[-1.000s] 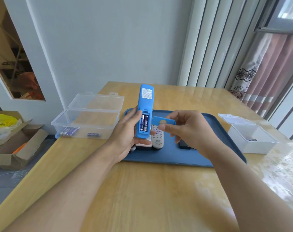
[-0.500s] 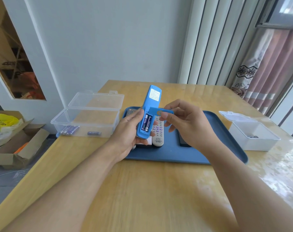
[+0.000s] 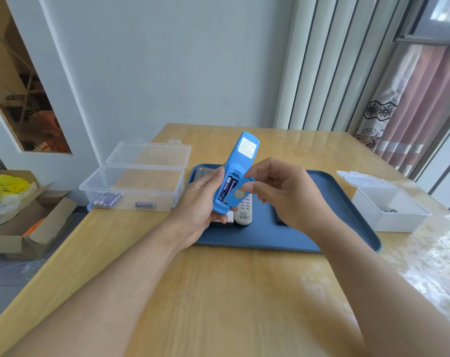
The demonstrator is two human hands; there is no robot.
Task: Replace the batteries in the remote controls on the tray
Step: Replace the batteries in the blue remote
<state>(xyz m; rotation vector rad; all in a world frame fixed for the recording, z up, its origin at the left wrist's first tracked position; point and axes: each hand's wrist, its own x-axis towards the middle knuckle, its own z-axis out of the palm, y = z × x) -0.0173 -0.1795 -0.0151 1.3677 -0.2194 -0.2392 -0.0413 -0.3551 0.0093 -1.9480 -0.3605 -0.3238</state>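
Note:
My left hand (image 3: 198, 202) grips a blue remote control (image 3: 240, 161) back side up, tilted to the right above the dark blue tray (image 3: 321, 202). Its battery bay is uncovered, with two dark batteries (image 3: 227, 188) inside. My right hand (image 3: 283, 194) pinches the blue battery cover (image 3: 238, 194) and holds it against the lower right of the bay. A white remote (image 3: 244, 211) lies on the tray under my hands. Parts of other remotes show beside it, mostly hidden by my hands.
A clear plastic box (image 3: 131, 186) with its lid up stands left of the tray and holds several purple batteries (image 3: 108, 199). A white box (image 3: 388, 204) with an open lid sits at the right. A cardboard box (image 3: 20, 228) lies on the floor at left.
The blue remote has tilted further to the right. My right hand has brought the cover from beside the remote onto the lower edge of the battery bay.

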